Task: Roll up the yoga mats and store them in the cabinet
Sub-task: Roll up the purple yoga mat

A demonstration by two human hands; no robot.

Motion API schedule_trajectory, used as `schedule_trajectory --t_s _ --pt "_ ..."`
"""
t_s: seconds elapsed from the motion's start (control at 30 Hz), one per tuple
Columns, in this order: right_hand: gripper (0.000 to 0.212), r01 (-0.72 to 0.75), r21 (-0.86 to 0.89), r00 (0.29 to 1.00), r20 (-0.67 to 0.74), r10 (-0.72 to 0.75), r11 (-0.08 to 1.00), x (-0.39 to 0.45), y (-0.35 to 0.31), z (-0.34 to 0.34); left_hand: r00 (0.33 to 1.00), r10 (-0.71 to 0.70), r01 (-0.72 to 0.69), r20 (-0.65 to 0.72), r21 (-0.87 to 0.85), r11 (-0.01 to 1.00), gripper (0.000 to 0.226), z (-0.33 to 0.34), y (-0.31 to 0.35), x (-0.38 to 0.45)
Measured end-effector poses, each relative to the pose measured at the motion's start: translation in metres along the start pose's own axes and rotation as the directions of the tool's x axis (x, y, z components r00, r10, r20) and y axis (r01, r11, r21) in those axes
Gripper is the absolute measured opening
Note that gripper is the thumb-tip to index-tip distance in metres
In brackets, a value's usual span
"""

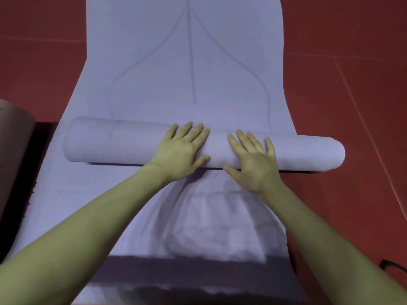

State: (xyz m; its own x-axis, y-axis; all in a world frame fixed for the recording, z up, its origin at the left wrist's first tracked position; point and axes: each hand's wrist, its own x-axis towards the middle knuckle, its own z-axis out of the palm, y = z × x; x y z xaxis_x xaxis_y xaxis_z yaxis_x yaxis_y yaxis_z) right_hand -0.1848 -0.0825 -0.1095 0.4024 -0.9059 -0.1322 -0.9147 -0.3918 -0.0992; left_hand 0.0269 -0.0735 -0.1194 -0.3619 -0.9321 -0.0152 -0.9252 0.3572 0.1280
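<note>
1. A pale lavender yoga mat (187,62) lies flat on the red floor (352,40), stretching away from the person, with faint curved lines printed on it.
2. Its rolled part (132,142) lies crosswise in the middle of the view.
3. The left hand (182,150) rests flat on the roll, fingers spread and straight.
4. The right hand (253,159) presses beside it, fingers also spread, thumb at the roll's near edge.
5. More lavender mat (66,194) lies under the forearms.
6. A brownish rolled object (13,137) sits at the left edge.
</note>
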Motion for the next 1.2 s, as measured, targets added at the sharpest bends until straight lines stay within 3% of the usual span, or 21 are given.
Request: schedule_trajectory --t_s 0.1,0.2,0.3,0.43,0.5,0.8,1.2 --pt "0.095 -0.001 0.006 1.0 0.002 0.001 1.0 0.015 0.004 -0.001 0.997 0.035 -0.029 -0.063 0.081 0.996 0.082 0.0 -0.008 0.005" --pt "0.109 0.003 -0.017 1.0 0.005 -0.003 1.0 0.032 0.007 0.0 0.995 -0.053 0.044 0.08 0.109 0.993 0.11 -0.005 -0.013 0.016" --pt "0.115 0.002 -0.031 1.0 0.024 -0.001 1.0 0.051 0.012 -0.001 0.983 -0.092 0.077 0.157 0.099 0.992 0.117 -0.007 -0.022 0.035" --pt "0.114 0.01 -0.012 0.999 0.052 -0.009 1.0 0.065 0.017 -0.003 0.986 -0.073 0.058 0.152 0.102 0.993 0.116 -0.006 -0.033 0.046" --pt "0.109 0.015 0.003 1.0 0.023 -0.015 1.0 0.062 0.018 -0.002 0.996 -0.03 0.022 0.081 0.1 0.995 0.113 -0.003 -0.033 0.044" --pt "0.093 0.092 -0.034 0.939 -0.33 -0.098 0.995 0.031 0.016 0.015 0.983 0.072 -0.051 -0.171 0.123 0.991 0.104 0.012 -0.014 0.015" --pt "0.094 0.089 0.057 0.966 -0.247 -0.073 0.994 -0.059 0.01 0.019 0.98 0.138 -0.126 -0.141 0.095 0.988 0.089 0.019 0.039 -0.054"
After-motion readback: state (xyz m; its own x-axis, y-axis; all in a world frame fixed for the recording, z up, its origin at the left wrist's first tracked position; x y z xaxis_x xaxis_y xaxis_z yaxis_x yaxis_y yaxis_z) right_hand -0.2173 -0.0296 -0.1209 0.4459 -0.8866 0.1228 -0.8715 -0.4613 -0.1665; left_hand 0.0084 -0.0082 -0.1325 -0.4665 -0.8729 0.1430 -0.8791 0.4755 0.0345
